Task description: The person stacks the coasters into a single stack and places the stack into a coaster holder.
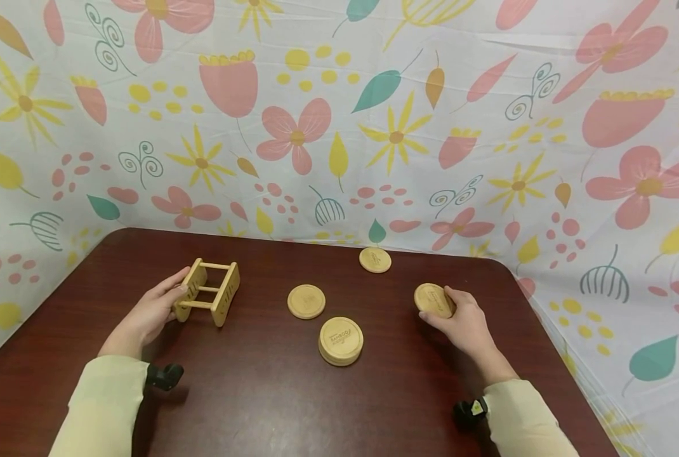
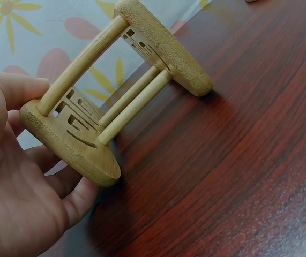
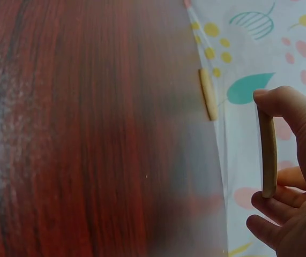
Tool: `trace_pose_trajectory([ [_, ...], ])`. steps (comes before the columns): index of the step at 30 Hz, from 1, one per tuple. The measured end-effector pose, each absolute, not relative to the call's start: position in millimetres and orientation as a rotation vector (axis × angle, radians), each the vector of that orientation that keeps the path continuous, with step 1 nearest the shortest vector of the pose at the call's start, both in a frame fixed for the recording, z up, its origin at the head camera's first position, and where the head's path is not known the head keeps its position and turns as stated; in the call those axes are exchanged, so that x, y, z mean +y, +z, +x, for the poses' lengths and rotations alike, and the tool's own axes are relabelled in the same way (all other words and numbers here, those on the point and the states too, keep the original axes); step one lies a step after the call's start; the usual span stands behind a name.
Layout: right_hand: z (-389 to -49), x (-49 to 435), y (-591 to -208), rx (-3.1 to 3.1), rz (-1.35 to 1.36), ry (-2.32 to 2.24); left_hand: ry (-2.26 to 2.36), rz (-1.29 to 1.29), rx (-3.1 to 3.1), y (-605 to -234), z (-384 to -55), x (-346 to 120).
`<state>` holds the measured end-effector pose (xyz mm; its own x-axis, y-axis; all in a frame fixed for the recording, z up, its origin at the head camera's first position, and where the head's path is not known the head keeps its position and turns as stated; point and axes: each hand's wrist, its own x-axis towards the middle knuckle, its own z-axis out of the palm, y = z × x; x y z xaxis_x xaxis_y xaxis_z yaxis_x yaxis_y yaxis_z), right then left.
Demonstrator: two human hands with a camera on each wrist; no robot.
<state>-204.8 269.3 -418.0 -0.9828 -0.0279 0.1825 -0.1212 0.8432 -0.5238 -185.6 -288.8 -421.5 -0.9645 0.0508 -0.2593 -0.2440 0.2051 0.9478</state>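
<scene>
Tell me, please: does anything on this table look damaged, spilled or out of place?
Nothing looks spilled or visibly damaged. One loose coaster seems a little out of place: it lies right by the far edge of the table, apart from the stack of coasters.

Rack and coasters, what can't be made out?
Right wrist view: lettering on the held coaster, turned edge-on.
Head view: coaster count in the stack, layers too small.
Left wrist view: some fingertips of the left hand, behind the rack.
Left wrist view: pale thing, cut off by top edge.
</scene>
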Motion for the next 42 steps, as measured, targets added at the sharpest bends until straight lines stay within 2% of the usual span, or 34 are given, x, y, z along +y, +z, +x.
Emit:
trace_pose_trajectory([
  [42, -203.6, 247.4, -419.3, -2.851, 0.213, 0.869, 1.796, -0.169, 2.269, -424.5, -184.1, -289.3],
])
